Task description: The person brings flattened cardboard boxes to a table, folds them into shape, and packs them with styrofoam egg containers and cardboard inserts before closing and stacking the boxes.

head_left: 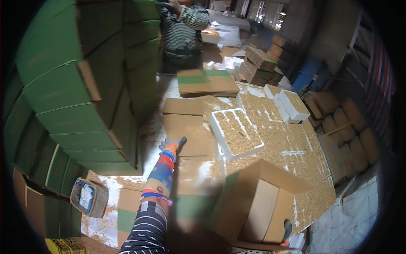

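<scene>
My left hand, in a grey and orange glove, reaches out onto a flat brown cardboard sheet. Its thumb and fingers are spread at the sheet's left edge. At the lower right, my right hand holds an open cardboard box by its wall; the gloved thumb shows inside and the other fingers are hidden. The box is tilted, with its opening toward me. Beyond it sits a white block topped with brown grainy stuff and white lines. More such blocks stand at the table's far right.
Tall stacks of green cartons rise on the left. Flattened cartons lie at the table's far end, near another person. A small plastic tub stands at the lower left. Brown bundles are piled beyond the right edge.
</scene>
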Demonstrator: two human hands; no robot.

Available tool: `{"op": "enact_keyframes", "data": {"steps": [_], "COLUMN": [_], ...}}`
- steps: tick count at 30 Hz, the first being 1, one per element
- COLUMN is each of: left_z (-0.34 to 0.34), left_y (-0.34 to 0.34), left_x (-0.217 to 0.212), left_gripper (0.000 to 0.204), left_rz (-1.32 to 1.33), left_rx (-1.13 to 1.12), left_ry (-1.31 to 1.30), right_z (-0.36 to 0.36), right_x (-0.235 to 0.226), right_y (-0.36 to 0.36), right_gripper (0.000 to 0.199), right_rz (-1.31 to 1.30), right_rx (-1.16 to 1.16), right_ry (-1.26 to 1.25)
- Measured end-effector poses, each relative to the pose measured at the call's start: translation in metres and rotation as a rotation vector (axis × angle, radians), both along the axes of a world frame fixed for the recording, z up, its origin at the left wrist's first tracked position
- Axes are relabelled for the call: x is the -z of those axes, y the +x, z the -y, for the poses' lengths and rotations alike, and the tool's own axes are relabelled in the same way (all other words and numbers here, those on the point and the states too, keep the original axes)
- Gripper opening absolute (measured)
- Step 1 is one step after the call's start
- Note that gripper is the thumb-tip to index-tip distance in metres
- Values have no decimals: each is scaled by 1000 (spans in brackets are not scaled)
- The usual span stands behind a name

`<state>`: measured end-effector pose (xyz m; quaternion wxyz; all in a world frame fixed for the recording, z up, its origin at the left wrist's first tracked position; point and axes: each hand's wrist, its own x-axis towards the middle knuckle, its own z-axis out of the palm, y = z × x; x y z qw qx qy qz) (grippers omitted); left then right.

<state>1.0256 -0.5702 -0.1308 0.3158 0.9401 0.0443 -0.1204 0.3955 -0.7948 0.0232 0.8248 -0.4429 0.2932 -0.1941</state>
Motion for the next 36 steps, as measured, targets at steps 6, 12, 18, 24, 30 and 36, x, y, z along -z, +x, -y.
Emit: {"op": "enact_keyframes", "data": {"steps": [6,12,18,24,30,36], "left_z": [81,10,-41,-21,78,-15], "left_y": [-39,-15,-27,-84,-88,-170], "left_x": [-68,-49,-61,-199,-257,-319], "left_gripper": [61,32,27,26,36,39], "left_rz": [-147,-110,199,-5,290,281], "left_rx": [273,410,643,337,871,448], "left_ry": [-161,-855,-874,-1265,-860,-1397], "right_z": [9,13,13,15,6,12], "right_x": [-39,-14,-7,-8,-9,-8], "right_y": [-96,-90,-102,-110,-52,87], "right_gripper": [52,50,48,46,44,45], "right_rz": [-245,-199,-175,-134,3,112], "right_rx": [201,123,131,131,8,-104], "right_ry": [-177,-118,-127,-171,-155,12]}}
